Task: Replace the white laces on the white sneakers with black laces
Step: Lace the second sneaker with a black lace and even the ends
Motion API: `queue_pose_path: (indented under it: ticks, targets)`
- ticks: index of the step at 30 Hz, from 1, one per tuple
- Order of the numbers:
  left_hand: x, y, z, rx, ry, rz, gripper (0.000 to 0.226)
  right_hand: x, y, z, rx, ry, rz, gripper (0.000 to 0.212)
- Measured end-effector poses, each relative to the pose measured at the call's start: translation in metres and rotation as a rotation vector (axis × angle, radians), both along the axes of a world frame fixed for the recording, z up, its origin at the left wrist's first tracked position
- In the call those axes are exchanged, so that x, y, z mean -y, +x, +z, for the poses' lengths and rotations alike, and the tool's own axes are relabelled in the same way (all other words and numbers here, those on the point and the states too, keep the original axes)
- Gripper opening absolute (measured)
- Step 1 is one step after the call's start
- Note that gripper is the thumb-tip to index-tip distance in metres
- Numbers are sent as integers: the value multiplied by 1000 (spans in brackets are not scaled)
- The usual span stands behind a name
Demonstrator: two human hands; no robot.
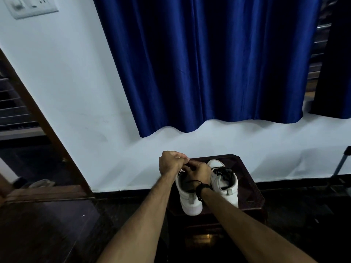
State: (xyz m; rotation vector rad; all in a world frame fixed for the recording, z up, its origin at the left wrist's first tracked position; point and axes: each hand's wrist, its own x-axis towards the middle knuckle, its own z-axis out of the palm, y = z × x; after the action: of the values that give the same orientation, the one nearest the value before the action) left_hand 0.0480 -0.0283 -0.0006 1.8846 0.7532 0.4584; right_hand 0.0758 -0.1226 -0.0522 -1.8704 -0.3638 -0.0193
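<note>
Two white sneakers stand side by side on a small dark wooden table (250,188), heels toward me. The right sneaker (225,184) carries a black lace (221,171) through its eyelets. Over the front of the left sneaker (188,198), both hands work close together. My left hand (170,162) is a fist, raised a little above the shoe, pinching something thin that I cannot make out. My right hand (197,170), with a dark band on the wrist, curls its fingers down onto the shoe's lacing area. The left shoe's laces are hidden by my hands.
A pale wall (76,92) rises right behind the table, with a blue curtain (209,63) hanging above. A wooden door frame (38,120) runs diagonally at the left. The floor (57,224) is dark. A metal stand leg (341,164) shows at the far right.
</note>
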Motion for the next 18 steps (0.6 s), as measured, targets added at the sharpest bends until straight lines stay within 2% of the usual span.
queue_pose_path:
  ticks: [3, 9, 11, 15, 17, 18]
  targets:
    - [2, -4, 1, 21, 36, 39, 13, -6, 2, -3, 31, -5, -49, 10]
    - [2, -11, -5, 58, 144, -52, 10, -9, -1, -10, 96, -15, -81, 14]
    - [-1, -14, -7, -2, 289, -118, 17, -10, 0, -13, 85, 0, -82, 15]
    - [2, -29, 7, -206, 842, -307, 38, -10, 3, -11, 49, 49, -92, 13]
    - [1, -38, 8, -163, 895, -258, 44, -9, 5, -5, 2, 106, -90, 12]
    - [-2, -40, 3, -135, 769, -257, 54, -9, 7, -3, -10, 115, -76, 12]
